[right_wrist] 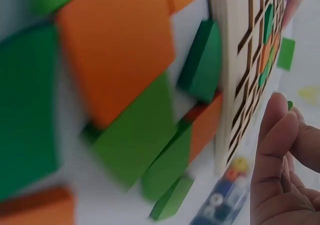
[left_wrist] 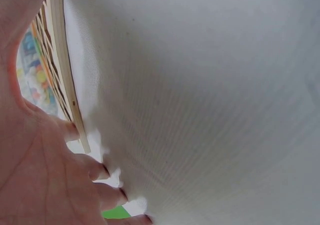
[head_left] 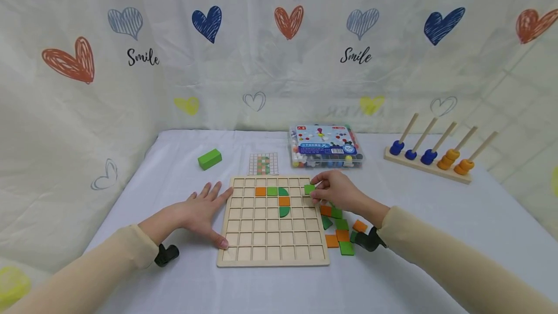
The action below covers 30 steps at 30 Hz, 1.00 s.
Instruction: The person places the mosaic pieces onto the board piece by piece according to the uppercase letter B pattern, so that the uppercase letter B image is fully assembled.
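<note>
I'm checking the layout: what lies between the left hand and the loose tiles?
The wooden grid board, bearing orange and green tiles; the head view shows it.

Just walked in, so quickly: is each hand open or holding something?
Left hand: open, touching the wooden board.
Right hand: closed, pinching a green tile.

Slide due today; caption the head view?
Right grip pinches a green tile at the right side of the wooden grid board; left grip touches its left edge.

The right grip (head_left: 337, 191) pinches a green tile (head_left: 309, 189) at the upper right of the grid board (head_left: 273, 263); the left grip (head_left: 201, 214), splayed, touches its left edge
</note>
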{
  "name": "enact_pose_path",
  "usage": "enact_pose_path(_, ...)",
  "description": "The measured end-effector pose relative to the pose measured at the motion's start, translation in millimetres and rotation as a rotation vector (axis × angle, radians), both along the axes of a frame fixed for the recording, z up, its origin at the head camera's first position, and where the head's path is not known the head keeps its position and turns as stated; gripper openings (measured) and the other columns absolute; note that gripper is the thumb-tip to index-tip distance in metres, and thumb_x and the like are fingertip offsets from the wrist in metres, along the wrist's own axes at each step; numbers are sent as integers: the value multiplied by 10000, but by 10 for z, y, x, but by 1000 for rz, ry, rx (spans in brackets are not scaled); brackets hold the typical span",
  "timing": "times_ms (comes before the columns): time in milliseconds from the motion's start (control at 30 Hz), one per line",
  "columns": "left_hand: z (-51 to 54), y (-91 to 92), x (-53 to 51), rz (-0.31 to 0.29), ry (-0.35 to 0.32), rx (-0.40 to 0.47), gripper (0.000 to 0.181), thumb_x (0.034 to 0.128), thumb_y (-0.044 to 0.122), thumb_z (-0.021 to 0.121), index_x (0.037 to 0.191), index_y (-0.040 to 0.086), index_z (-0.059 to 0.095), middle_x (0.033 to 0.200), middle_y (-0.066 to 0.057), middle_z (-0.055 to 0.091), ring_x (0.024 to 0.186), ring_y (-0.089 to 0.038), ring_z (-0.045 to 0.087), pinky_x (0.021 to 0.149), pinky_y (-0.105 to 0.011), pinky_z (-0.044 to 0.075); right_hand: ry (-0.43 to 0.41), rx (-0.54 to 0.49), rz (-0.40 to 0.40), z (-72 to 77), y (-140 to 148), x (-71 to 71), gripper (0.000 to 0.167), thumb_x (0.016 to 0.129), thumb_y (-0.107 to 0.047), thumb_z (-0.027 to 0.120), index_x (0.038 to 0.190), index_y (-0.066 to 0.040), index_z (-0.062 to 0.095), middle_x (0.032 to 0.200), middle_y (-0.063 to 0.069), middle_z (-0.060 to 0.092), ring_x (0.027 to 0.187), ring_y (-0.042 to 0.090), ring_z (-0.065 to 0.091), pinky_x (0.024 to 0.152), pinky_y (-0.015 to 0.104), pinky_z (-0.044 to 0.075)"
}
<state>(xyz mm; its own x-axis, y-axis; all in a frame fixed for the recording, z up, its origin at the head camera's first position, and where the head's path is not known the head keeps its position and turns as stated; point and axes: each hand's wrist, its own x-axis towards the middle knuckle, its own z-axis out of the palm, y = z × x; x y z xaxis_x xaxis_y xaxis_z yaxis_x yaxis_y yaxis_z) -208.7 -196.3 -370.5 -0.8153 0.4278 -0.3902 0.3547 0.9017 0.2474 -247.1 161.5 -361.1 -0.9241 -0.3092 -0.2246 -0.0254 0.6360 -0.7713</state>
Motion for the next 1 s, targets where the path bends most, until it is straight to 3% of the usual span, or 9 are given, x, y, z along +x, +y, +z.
enact_pose_path(333, -3, 9, 0, 8, -6, -5, 1378, 665, 713, 838, 1646, 75, 110, 1686, -316, 33, 1544, -564, -10, 1156, -785, 140, -22, -28, 99, -1, -415, 53, 252, 964, 6, 668, 1208, 54, 627, 883, 112, 693, 763, 167, 738, 660, 290, 562)
enact_pose_path(467, -13, 4, -7, 3, -4, -7, 1380, 666, 715, 837, 1645, 72, 107, 1683, -321, 37, 1543, -567, -11, 1151, -790, 141, -23, -8, 156, -11, -526, 97, 229, 960, 1, 676, 1181, 51, 637, 881, 106, 717, 733, 182, 740, 727, 303, 595)
enact_pose_path(600, -23, 4, -20, 12, -9, -11, 1384, 661, 723, 835, 1646, 76, 109, 1687, -312, 38, 1547, -558, -11, 1158, -783, 140, 36, 59, 192, -29, -628, 142, 207, 935, -36, 725, 1129, 25, 682, 840, 67, 725, 679, 154, 717, 790, 283, 588)
enact_pose_path(1000, -32, 0, -32, 22, -20, -16, 1391, 655, 729, 835, 1649, 85, 105, 1692, -301, 31, 1552, -547, -20, 1169, -774, 128, 147, 238, 233, -71, -851, 217, 148, 870, -94, 815, 1000, -42, 766, 825, -2, 709, 741, 90, 598, 713, 244, 524)
